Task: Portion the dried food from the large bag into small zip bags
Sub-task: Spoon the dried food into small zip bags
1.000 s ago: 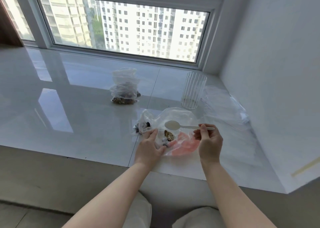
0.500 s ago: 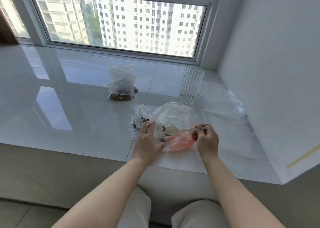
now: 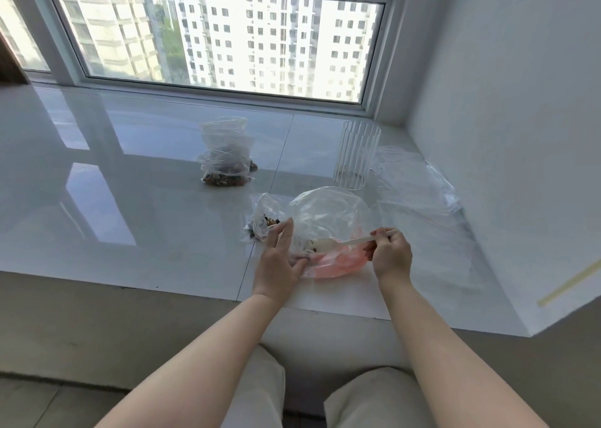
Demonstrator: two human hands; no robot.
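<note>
A large clear bag [image 3: 328,214] with a pink-tinted lower part lies on the white sill near its front edge, a little dark dried food inside. My left hand [image 3: 278,260] grips the bag's left side at its mouth. My right hand [image 3: 390,253] holds a white plastic spoon [image 3: 344,241] by the handle, its bowl inside the bag at the dried food. A small zip bag [image 3: 264,221] with some dried food lies just left of the large bag, beside my left fingers.
A stack of filled small bags [image 3: 226,157] sits farther back on the sill [image 3: 130,200]. A ribbed clear cup [image 3: 357,154] stands behind the large bag. Empty zip bags [image 3: 419,183] lie by the right wall. My knees are below the sill's edge.
The spoon went from above the bag down into it, its bowl now at the dried food. My left hand kept its hold on the bag.
</note>
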